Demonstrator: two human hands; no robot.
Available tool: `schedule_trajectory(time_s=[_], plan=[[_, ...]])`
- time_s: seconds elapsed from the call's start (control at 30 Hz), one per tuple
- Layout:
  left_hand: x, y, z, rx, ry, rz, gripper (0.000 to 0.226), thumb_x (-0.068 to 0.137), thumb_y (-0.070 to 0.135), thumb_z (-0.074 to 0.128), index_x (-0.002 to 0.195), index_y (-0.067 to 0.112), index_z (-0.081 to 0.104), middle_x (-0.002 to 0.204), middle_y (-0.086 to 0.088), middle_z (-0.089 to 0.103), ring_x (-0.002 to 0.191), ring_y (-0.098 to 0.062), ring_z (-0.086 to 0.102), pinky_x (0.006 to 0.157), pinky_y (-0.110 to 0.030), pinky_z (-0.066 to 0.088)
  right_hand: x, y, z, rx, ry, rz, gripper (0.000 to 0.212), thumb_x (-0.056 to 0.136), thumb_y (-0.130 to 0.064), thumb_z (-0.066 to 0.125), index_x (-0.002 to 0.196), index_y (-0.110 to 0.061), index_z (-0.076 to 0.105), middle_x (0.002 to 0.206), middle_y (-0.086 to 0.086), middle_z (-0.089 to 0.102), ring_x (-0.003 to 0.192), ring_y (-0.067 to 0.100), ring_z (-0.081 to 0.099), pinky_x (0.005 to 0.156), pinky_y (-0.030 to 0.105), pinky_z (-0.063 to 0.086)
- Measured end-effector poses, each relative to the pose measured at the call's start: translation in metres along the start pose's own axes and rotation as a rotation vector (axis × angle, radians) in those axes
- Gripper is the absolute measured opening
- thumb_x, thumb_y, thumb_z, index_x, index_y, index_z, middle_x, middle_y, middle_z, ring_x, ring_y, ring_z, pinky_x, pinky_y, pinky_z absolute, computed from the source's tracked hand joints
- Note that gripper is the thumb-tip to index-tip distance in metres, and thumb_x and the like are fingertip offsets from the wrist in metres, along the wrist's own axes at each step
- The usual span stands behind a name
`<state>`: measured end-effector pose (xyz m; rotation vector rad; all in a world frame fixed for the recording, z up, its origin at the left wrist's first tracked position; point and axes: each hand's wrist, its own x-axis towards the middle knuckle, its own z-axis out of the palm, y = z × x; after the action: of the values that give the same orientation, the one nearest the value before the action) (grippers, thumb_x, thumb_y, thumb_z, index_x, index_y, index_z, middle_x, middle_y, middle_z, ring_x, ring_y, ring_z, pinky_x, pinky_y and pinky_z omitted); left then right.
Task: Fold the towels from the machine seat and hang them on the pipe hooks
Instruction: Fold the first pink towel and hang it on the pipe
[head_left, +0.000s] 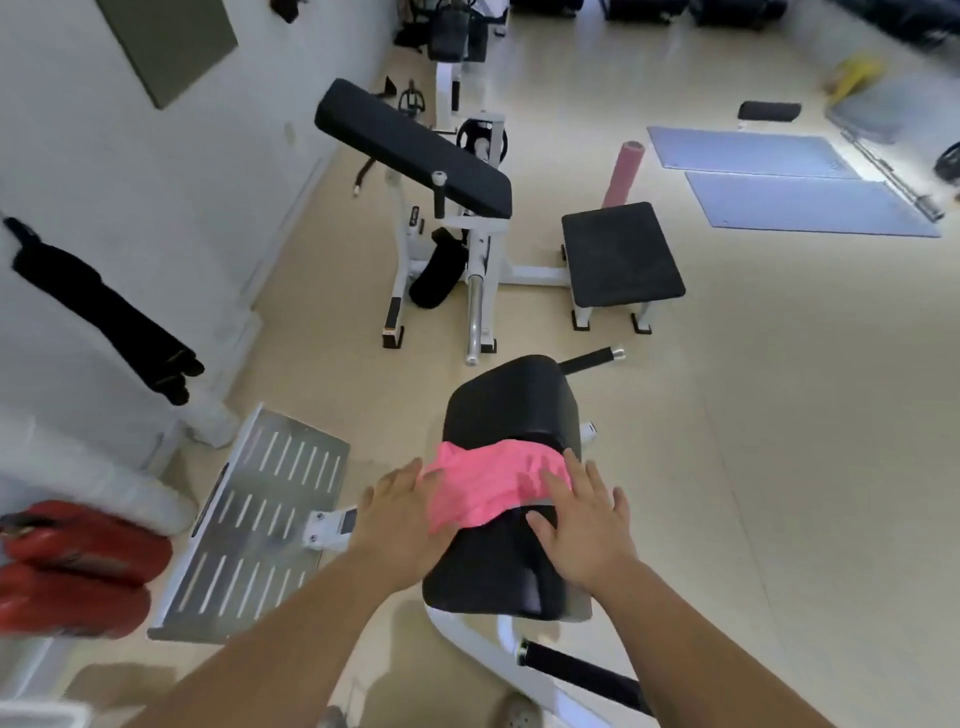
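Note:
A pink towel (485, 483) lies crumpled across the black padded machine seat (506, 405) in the lower middle of the head view. My left hand (400, 519) rests flat at the towel's left edge, fingers spread. My right hand (582, 514) lies flat on the towel's right end and the seat, fingers apart. Neither hand grips the cloth. A grey strip shows under the towel's lower edge. A black towel (104, 312) hangs at the left by the white wall; the pipe and hooks holding it are hard to make out.
A slotted metal footplate (254, 535) stands left of the seat. A red item (78, 566) sits at the far left. Ahead are a white-framed bench machine (415, 150), a black padded stool (621, 254), a pink roller (623, 174) and blue mats (789, 182) on the beige floor.

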<state>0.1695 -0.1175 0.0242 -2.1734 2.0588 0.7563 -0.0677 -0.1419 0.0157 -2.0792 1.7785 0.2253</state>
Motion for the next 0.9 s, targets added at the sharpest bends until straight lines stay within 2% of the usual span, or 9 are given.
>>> schedule_trajectory(time_s=[0.13,0.2,0.27,0.43,0.57,0.67,0.77,0.83,0.9], plan=[[0.005,0.041,0.017,-0.186,-0.094,0.048,0.06,0.091,0.046,0.063,0.146,0.029,0.045,0.141,0.005,0.054,0.13,-0.022,0.05,0.107,-0.033,0.039,0.006,0.046,0.017,0.087,-0.14,0.046,0.063,0.101,-0.051,0.038,0.158,-0.035,0.015,0.17,-0.001,0.003,0.156,0.026,0.003,0.121,0.055,0.015],[0.01,0.051,0.024,-0.245,-0.123,0.056,0.049,0.091,0.037,0.068,0.137,0.024,0.057,0.128,0.005,0.061,0.119,-0.019,0.056,0.095,-0.025,0.039,0.009,0.056,0.028,0.134,-0.19,0.03,0.065,0.1,-0.05,0.041,0.158,-0.032,0.018,0.169,-0.002,0.008,0.155,0.025,0.008,0.12,0.055,0.021],[0.021,0.056,0.031,-0.225,-0.147,0.057,0.046,0.093,0.037,0.067,0.134,0.022,0.058,0.127,0.003,0.061,0.115,-0.018,0.055,0.091,-0.024,0.037,0.013,0.061,0.039,0.159,-0.235,0.012,0.065,0.1,-0.049,0.041,0.158,-0.032,0.018,0.168,-0.004,0.009,0.155,0.023,0.01,0.118,0.054,0.025],[0.057,0.061,0.042,-0.297,-0.247,0.094,0.056,0.092,0.035,0.069,0.144,0.03,0.049,0.13,0.015,0.051,0.12,-0.009,0.049,0.097,-0.022,0.036,0.029,0.064,0.05,0.283,-0.265,0.014,0.066,0.1,-0.046,0.043,0.159,-0.031,0.019,0.169,-0.006,0.01,0.153,0.022,0.019,0.116,0.048,0.032],[0.091,0.065,0.055,-0.382,-0.322,0.08,0.057,0.094,0.035,0.067,0.147,0.024,0.049,0.138,0.015,0.052,0.129,-0.009,0.049,0.106,-0.023,0.035,0.046,0.061,0.061,0.394,-0.289,0.036,0.065,0.098,-0.048,0.041,0.158,-0.034,0.02,0.167,-0.009,0.019,0.152,0.019,0.023,0.119,0.045,0.031],[0.112,0.068,0.065,-0.516,-0.321,0.016,0.028,0.095,0.034,0.065,0.123,0.029,0.065,0.113,0.019,0.066,0.111,-0.013,0.062,0.098,-0.03,0.048,0.051,0.055,0.071,0.444,-0.337,0.082,0.062,0.1,-0.042,0.043,0.158,-0.031,0.024,0.166,-0.009,0.021,0.153,0.018,0.022,0.123,0.038,0.024],[0.124,0.075,0.073,-0.719,-0.271,-0.148,0.026,0.095,0.03,0.068,0.12,0.025,0.066,0.107,0.017,0.065,0.107,-0.011,0.06,0.089,-0.024,0.043,0.048,0.051,0.079,0.516,-0.333,0.154,0.058,0.102,-0.034,0.047,0.157,-0.025,0.031,0.168,-0.006,0.018,0.154,0.016,0.016,0.123,0.03,0.016],[0.129,0.08,0.078,-0.737,-0.204,-0.192,0.009,0.093,0.021,0.069,0.102,0.024,0.069,0.096,0.017,0.067,0.096,-0.011,0.062,0.076,-0.018,0.043,0.047,0.051,0.083,0.548,-0.318,0.174,0.059,0.102,-0.034,0.05,0.157,-0.024,0.032,0.168,-0.004,0.017,0.155,0.015,0.013,0.123,0.029,0.013],[0.133,0.085,0.079,-0.721,-0.192,-0.169,0.009,0.094,0.012,0.066,0.088,0.017,0.071,0.081,0.011,0.066,0.078,-0.01,0.057,0.064,-0.016,0.039,0.048,0.05,0.084,0.566,-0.341,0.195,0.06,0.101,-0.035,0.05,0.157,-0.023,0.033,0.168,-0.004,0.016,0.155,0.015,0.012,0.123,0.029,0.013]])
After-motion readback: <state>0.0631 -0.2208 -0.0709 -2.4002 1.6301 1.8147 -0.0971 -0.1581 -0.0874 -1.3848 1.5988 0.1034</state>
